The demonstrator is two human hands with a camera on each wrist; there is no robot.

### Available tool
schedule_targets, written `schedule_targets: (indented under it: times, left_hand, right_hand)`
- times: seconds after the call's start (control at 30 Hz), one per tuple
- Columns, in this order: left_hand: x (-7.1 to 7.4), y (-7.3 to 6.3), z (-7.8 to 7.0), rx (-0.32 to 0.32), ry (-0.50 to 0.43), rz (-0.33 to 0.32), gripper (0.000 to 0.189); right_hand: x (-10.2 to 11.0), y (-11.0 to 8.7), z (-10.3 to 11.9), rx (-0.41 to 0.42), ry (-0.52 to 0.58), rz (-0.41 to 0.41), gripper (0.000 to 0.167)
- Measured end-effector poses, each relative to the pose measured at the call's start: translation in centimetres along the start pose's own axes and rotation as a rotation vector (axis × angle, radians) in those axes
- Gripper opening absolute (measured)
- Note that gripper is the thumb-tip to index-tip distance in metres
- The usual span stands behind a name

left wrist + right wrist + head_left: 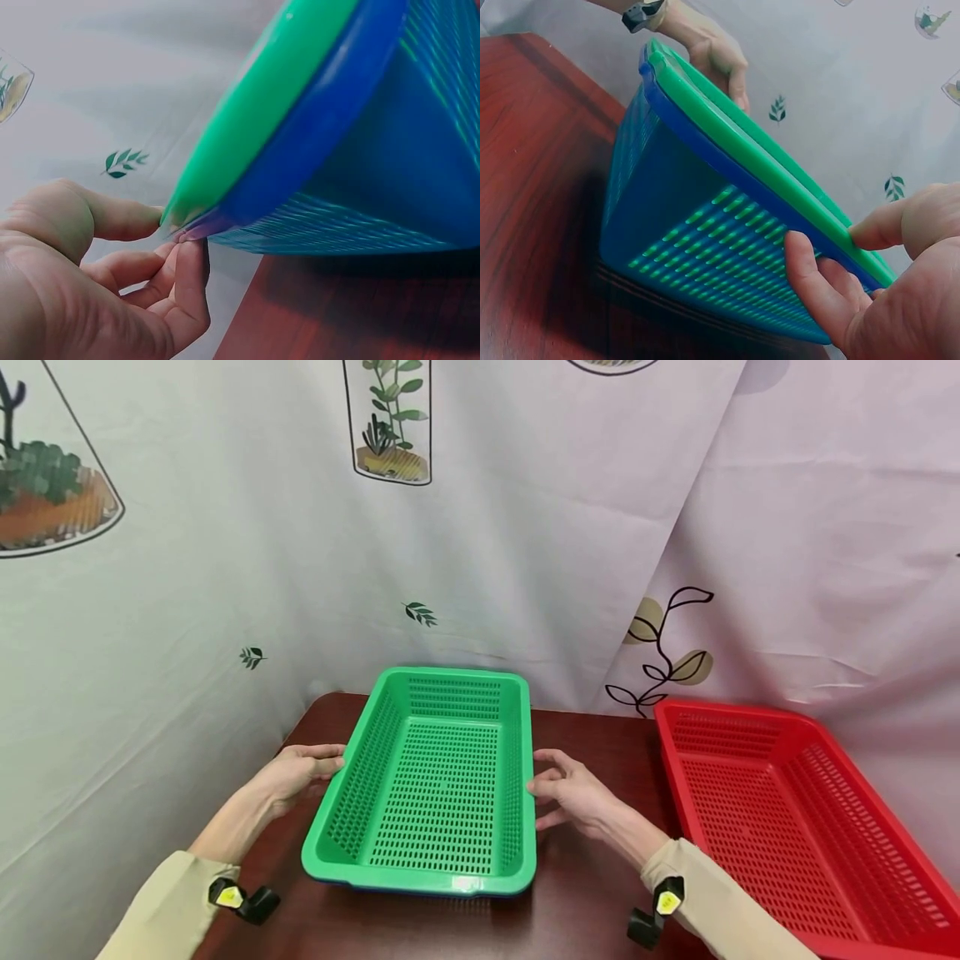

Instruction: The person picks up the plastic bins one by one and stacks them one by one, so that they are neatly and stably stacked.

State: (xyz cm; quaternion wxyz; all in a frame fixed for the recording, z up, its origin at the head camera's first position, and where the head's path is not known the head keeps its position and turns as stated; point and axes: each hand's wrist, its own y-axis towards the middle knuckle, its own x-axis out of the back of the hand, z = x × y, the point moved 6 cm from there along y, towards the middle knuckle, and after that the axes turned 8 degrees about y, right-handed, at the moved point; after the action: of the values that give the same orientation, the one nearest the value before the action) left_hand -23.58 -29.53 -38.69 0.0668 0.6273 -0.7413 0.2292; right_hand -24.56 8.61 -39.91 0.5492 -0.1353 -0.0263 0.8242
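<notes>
The green basket [444,781] is above the desk [592,889], in front of the person, and it sits nested inside a blue basket [682,191], whose rim lies just under the green one. The left hand [298,772] is grasping the pair at the left long side, with the thumb on the green rim and the fingers below the blue rim. The right hand [573,792] is grasping the opposite side in a similar way, its thumb against the green rim and its fingertips near the blue wall. Whether the bottom touches the desk, I cannot tell. To the right, a red basket [772,839] stands apart

In my judgement, the baskets are light, rather stiff plastic, not fragile, perhaps a little slippery and flexible in the thin perforated walls. The best hold should be under both rims, at the middle of the long sides; taking only the green rim may separate the two
</notes>
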Motion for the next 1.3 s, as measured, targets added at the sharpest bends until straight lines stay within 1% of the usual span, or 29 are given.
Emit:
schedule_targets:
  times: [0.23,0.53,0.63,0.83,1.0,1.3]
  left_hand:
    - [-1.4,0.5,-0.6,-0.02,-0.031,0.0,0.057]
    - [-3.2,1.3,-1.4,-0.046,-0.08,-0.021,0.051]
    - [-3.9,1.6,-1.6,-0.044,-0.086,-0.025,0.05]
    - [-5.0,2.1,-1.6,-0.031,-0.088,-0.031,0.049]
    - [-6.0,2.2,-2.0,-0.036,-0.1,-0.023,0.048]
    - [-7.3,3.0,-2.0,-0.038,-0.107,-0.025,0.045]
  right_hand:
    - [1.3,-0.6,0.4,0.004,-0.009,-0.003,0.067]
    - [3.3,-1.3,0.6,0.004,-0.027,-0.021,0.066]
    - [4.0,-1.6,0.6,0.003,-0.035,-0.02,0.066]
    - [5.0,-2.2,0.7,-0.001,-0.048,-0.026,0.068]
    - [5.8,-2.6,0.7,-0.002,-0.056,-0.024,0.068]
    - [7.0,-3.0,0.6,-0.013,-0.082,-0.01,0.07]
